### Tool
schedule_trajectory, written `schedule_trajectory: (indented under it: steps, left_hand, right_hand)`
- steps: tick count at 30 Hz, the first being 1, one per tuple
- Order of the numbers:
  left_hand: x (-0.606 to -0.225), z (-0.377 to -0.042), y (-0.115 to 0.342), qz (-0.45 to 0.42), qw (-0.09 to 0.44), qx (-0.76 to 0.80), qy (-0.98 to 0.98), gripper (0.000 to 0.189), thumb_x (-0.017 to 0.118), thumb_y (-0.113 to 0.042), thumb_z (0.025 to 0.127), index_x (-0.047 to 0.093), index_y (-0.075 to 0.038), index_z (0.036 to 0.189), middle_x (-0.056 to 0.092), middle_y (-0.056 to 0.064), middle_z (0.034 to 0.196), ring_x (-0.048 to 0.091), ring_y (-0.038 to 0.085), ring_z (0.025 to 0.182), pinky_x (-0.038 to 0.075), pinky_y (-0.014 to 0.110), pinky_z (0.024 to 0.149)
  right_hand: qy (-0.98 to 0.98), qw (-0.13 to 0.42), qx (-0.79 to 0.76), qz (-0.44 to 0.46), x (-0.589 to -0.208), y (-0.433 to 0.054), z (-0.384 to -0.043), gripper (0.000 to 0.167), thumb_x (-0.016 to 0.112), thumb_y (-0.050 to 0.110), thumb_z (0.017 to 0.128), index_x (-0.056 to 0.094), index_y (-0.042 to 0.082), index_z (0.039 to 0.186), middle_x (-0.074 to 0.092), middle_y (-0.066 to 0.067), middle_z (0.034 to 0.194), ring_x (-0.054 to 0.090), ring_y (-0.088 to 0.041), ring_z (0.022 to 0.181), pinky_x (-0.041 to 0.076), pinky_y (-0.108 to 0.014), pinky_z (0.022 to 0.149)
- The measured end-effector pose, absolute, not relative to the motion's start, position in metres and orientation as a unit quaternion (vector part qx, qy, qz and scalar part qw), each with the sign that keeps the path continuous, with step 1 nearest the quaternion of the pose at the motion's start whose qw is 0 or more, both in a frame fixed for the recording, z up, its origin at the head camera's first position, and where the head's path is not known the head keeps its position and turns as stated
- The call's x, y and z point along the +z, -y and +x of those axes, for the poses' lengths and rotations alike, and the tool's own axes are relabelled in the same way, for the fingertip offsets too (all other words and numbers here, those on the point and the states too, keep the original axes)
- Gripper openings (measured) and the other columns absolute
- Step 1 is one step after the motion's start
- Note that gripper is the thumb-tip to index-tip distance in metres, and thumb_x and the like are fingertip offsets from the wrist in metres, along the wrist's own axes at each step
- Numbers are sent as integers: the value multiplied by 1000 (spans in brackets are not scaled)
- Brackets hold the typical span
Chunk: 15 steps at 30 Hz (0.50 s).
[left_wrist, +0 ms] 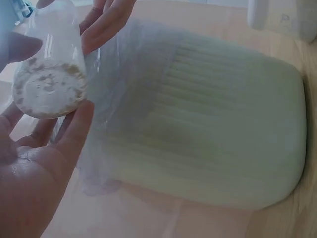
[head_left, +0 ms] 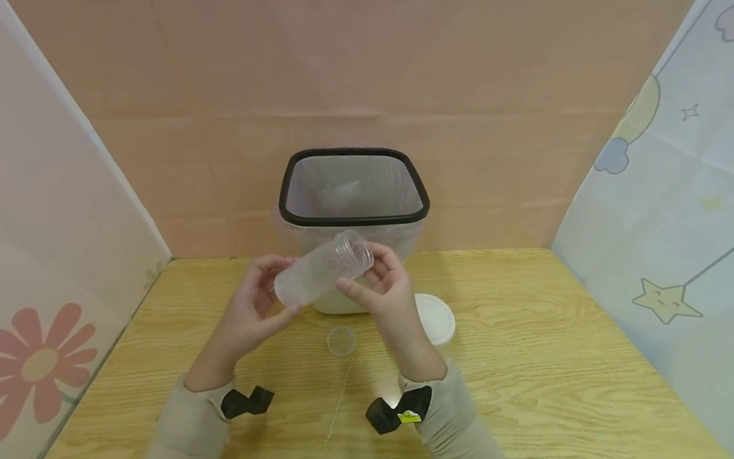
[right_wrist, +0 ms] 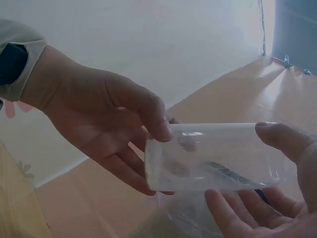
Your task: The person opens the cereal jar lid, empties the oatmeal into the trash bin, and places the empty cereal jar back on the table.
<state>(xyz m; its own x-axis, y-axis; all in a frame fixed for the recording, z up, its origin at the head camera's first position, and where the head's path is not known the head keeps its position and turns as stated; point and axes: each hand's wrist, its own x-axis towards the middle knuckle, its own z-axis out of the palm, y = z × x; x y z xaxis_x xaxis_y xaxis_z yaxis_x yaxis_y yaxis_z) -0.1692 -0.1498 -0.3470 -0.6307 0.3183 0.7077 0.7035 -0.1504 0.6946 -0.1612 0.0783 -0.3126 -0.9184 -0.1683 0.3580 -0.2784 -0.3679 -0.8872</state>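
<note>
Visibly, the translucent bottle is brown-speckled around its base.

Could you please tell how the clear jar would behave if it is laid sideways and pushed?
The clear jar would probably roll, since its body looks round. It seems light for its size, as its walls are see-through and look like plastic. Its smooth, shiny side may also slide.

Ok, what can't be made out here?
Bin floor: head view, hidden by its front wall.
White container: left wrist view, cut off by the frame edge; lettering too faint to read.
Brown specks in the bottle: left wrist view, too blurred to identify.
White lid, left edge: head view, behind the right hand and wrist.
</note>
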Motion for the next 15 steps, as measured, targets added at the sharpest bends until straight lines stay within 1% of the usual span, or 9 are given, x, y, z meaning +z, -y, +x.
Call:
schedule_trajectory:
  steps: [2, 4, 7, 9, 12, 15]
  left_hand:
    - [-351, -170, 150, -388, 147, -620, 666, 69, 64, 30, 76, 38, 11, 137, 49, 4, 139, 55, 14, 119, 53, 20, 93]
    - [-354, -171, 150, -378, 142, -601, 690, 70, 66, 28, 76, 38, 10, 137, 50, 5, 137, 56, 11, 118, 53, 20, 94]
    - [-358, -172, 151, -366, 132, -576, 719, 70, 70, 23, 78, 39, 6, 139, 52, 11, 135, 55, 8, 120, 49, 18, 98]
    - [-361, -173, 152, -360, 126, -559, 736, 69, 72, 19, 80, 41, 3, 139, 54, 16, 133, 55, 8, 121, 47, 18, 101]
    - [-364, -175, 153, -350, 117, -532, 762, 68, 75, 12, 82, 42, -1, 140, 56, 18, 132, 55, 11, 121, 45, 18, 103]
    - [-366, -176, 155, -340, 108, -505, 786, 67, 78, 6, 84, 43, -4, 140, 57, 14, 133, 56, 18, 121, 46, 24, 105]
  right_hand:
    - [589, 37, 780, 206, -316, -78, -162, 68, 86, 12, 81, 49, 1, 137, 58, -13, 136, 56, -26, 128, 50, -31, 104]
    - [609, 41, 762, 214, -320, -78, -163, 65, 83, 7, 83, 48, 0, 137, 59, -14, 135, 56, -26, 127, 51, -31, 102]
    - [624, 46, 748, 222, -324, -76, -164, 61, 79, -2, 82, 48, -2, 136, 60, -15, 133, 57, -26, 123, 55, -31, 96]
    - [630, 48, 742, 224, -327, -75, -164, 60, 77, -5, 82, 48, -3, 134, 60, -16, 131, 58, -25, 120, 57, -31, 92]
    - [643, 47, 731, 223, -331, -72, -164, 58, 78, -6, 82, 49, -3, 133, 61, -17, 129, 59, -23, 115, 59, -31, 88]
    - [662, 43, 715, 223, -335, -70, -165, 57, 78, -5, 83, 50, -2, 132, 60, -19, 127, 58, -23, 114, 59, -32, 89]
